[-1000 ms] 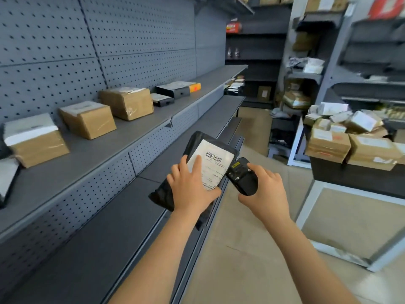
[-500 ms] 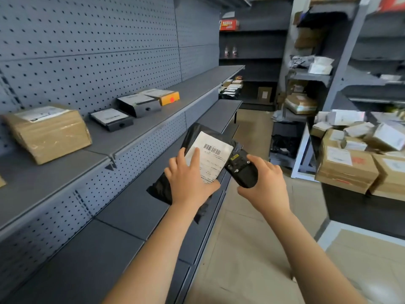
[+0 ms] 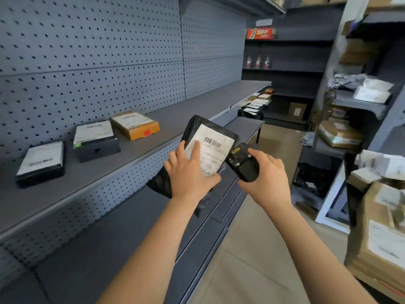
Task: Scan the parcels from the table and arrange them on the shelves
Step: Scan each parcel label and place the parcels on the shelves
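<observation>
The black parcel (image 3: 197,150) is held in the air above the lower shelf (image 3: 109,238), beside the front edge of the upper shelf (image 3: 98,172), and is not resting on either. The grip of the left hand (image 3: 190,174) is pressed onto the parcel: the fingers (image 3: 195,148) lie flat on its white label (image 3: 212,150), the thumb pinches the label's lower edge. The barcode near the label's top is left uncovered. The right hand (image 3: 265,174) is wrapped around the handheld scanner (image 3: 241,163), whose head is held just beside the label's right edge, possibly touching it.

Compared with 1 s ago, the pose of both hands, the parcel and the scanner is unchanged. What has changed is the view along the shelving: the 3 brown boxes seen at the near end of the upper shelf have passed out of frame, and only 2 flat black-and-white parcels (image 3: 41,161) and 1 orange-brown box (image 3: 135,126) are seen at the shelf's back edge. Beyond them the upper shelf is bare towards its far end.

Judgement: the scan step is at or near completion, and the parcel is being carried to free shelf space. Placement is not yet done. More parcels remain on the bench (image 3: 350,207) at the right.
</observation>
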### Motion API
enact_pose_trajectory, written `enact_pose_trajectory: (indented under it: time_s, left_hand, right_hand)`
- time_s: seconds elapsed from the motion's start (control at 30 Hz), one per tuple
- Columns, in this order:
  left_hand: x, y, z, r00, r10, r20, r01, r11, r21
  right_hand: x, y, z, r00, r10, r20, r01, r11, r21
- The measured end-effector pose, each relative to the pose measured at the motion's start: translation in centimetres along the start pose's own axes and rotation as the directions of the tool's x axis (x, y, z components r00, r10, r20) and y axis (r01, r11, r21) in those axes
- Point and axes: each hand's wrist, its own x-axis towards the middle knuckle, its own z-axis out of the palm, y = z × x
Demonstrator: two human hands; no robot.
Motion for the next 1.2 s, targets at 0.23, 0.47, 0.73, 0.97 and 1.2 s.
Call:
enact_pose_trajectory:
  time_s: [0.23,0.47,0.73,0.97,1.2]
  left_hand:
    - [11.5,1.4,5.0,0.989,-0.086,-0.121,0.092,0.995,0.048]
    - [23.3,-0.2,8.5,0.939,-0.259,-0.228,0.282,0.956,0.076]
    - [30.5,-2.9,12.4,0.817,-0.513,-0.262,0.556,0.821,0.127]
    - [33.9,-4.0,15.4,0.624,-0.711,-0.323,0.774,0.620,0.131]
    - [36.6,-4.4,16.7,0.501,-0.769,-0.397,0.857,0.504,0.103]
  right_hand:
    - [13.9,2.7,4.4,0.990,-0.136,-0.028,0.137,0.989,0.047]
    - [28.3,2.0,10.2,0.954,-0.299,-0.016,0.296,0.934,0.200]
    - [39.1,0.8,18.9,0.882,-0.457,0.119,0.390,0.847,0.363]
    - [45.3,0.2,24.9,0.741,-0.629,0.234,0.468,0.734,0.493]
    - [48.8,1.2,27.1,0.647,-0.707,0.286,0.469,0.665,0.582]
